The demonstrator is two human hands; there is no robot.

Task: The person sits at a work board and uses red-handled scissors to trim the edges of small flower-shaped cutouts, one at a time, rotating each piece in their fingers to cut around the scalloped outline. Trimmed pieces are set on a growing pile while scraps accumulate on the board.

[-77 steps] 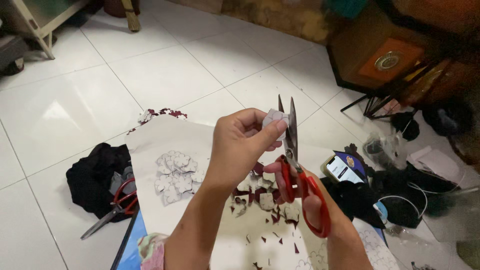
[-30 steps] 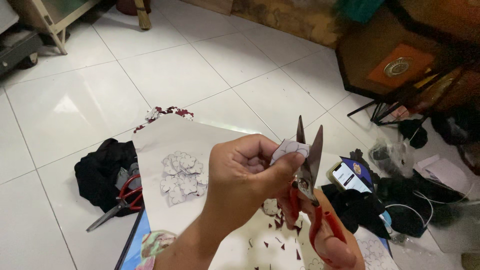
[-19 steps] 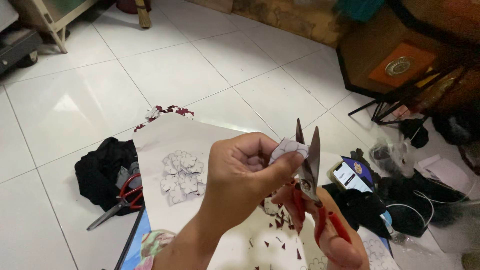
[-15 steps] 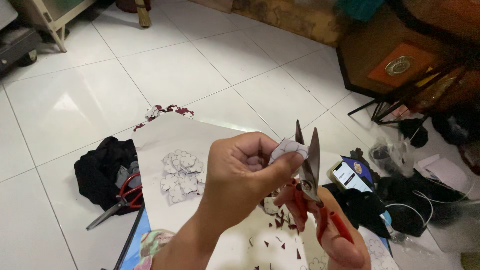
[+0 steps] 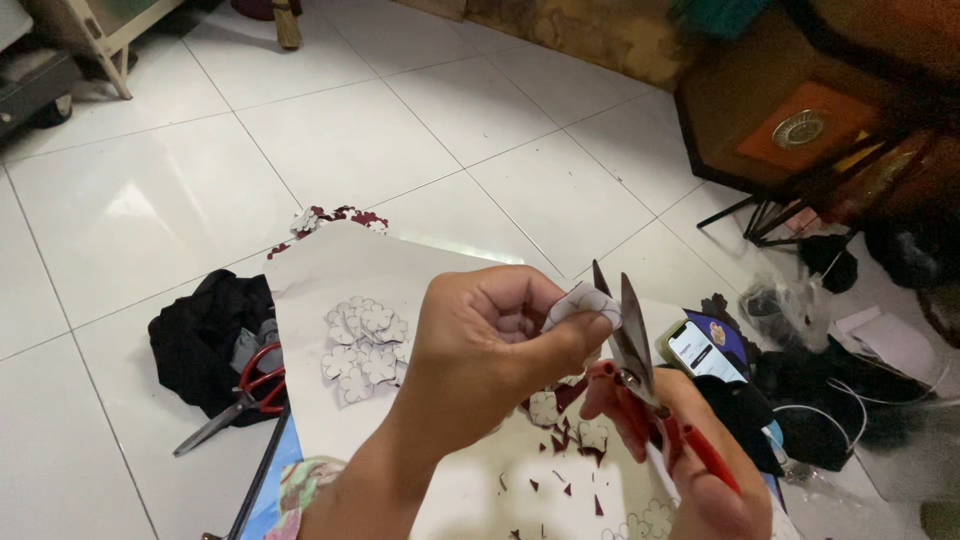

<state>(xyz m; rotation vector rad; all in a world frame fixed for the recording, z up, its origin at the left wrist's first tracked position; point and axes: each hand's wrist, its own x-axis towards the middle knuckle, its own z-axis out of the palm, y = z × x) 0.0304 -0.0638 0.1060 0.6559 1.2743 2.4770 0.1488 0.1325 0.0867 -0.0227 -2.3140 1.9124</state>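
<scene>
Overhead, left hand (image 5: 490, 345) pinches a small white paper cut-out (image 5: 580, 303) at its edge; right hand (image 5: 690, 450) grips red-handled scissors (image 5: 640, 370), blades slightly apart beside the paper. Below lies a white sheet (image 5: 330, 275); open tiled floor (image 5: 330, 130) beyond.

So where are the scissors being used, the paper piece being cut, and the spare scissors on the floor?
red-handled scissors (image 5: 640, 365), head view, blades near pivot.
paper piece (image 5: 580, 303), head view, its middle.
spare scissors (image 5: 255, 385), head view, red handle.
</scene>
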